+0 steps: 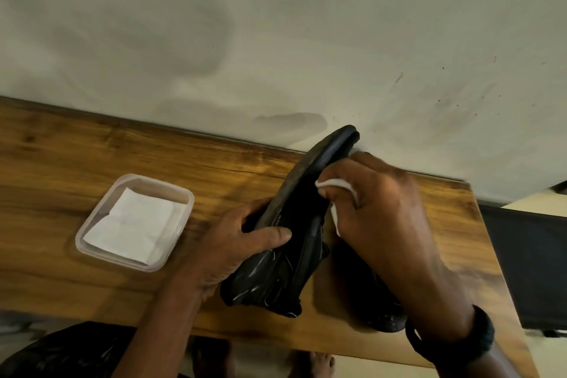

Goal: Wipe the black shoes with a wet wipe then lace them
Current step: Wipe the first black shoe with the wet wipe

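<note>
My left hand (242, 242) grips a black shoe (294, 224) around its middle and holds it tilted, toe up toward the wall, sole facing left. My right hand (377, 209) pinches a white wet wipe (336, 186) and presses it against the shoe's upper near the toe. A second black shoe (377, 307) lies on the wooden table (92, 163) under my right forearm, mostly hidden. No laces are plainly visible.
A clear plastic container (92, 224) holding folded white wipes (132, 224) sits on the table at the left. A pale wall runs along the table's far edge. A dark object stands beyond the table's right end. My feet show below the front edge.
</note>
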